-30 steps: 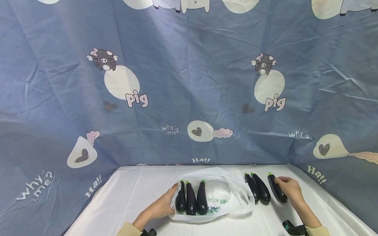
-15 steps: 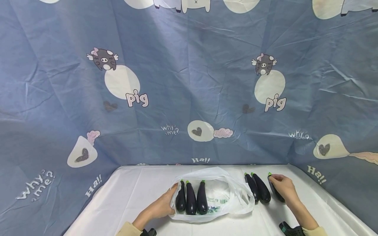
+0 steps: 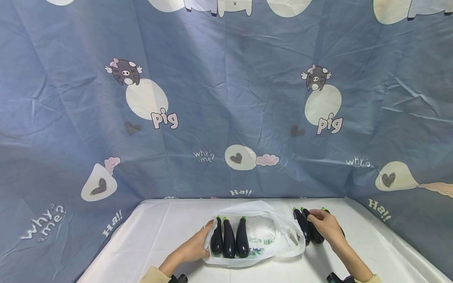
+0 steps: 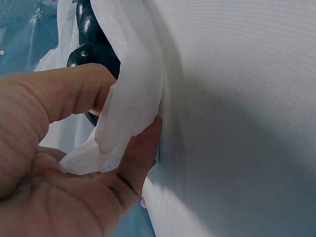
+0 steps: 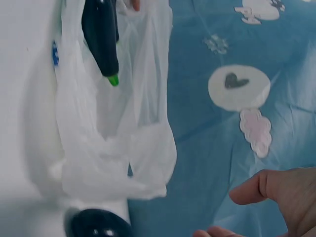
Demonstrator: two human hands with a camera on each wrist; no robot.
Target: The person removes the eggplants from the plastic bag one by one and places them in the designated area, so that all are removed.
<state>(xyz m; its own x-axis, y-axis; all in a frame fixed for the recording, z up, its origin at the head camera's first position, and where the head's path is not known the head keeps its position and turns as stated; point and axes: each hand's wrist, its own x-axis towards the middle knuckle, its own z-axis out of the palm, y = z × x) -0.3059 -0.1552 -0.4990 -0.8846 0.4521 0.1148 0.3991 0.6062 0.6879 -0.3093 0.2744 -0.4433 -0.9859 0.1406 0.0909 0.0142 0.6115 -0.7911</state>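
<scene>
A white plastic bag (image 3: 255, 260) lies with its mouth spread wide, and inside it are three dark eggplants (image 3: 229, 239) with green stems. My left hand (image 3: 194, 245) grips the bag's left edge; in the left wrist view, thumb and fingers hold the thin plastic (image 4: 131, 74) between them. Three more eggplants lie to the right of the bag. My right hand (image 3: 326, 227) is over the middle one (image 3: 316, 232) of these and partly covers the rightmost eggplant (image 3: 325, 210). In the right wrist view the thumb stands apart from the fingers, with nothing between them.
A white cloth covers the table (image 3: 170, 220). Behind it and along both sides hangs a blue printed curtain (image 3: 226, 98). The leftmost of the loose eggplants (image 3: 301, 225) lies close against the bag's right side.
My right hand has moved left, from the rightmost eggplant to the middle one of the three outside the bag. The left hand and the bag have stayed put.
</scene>
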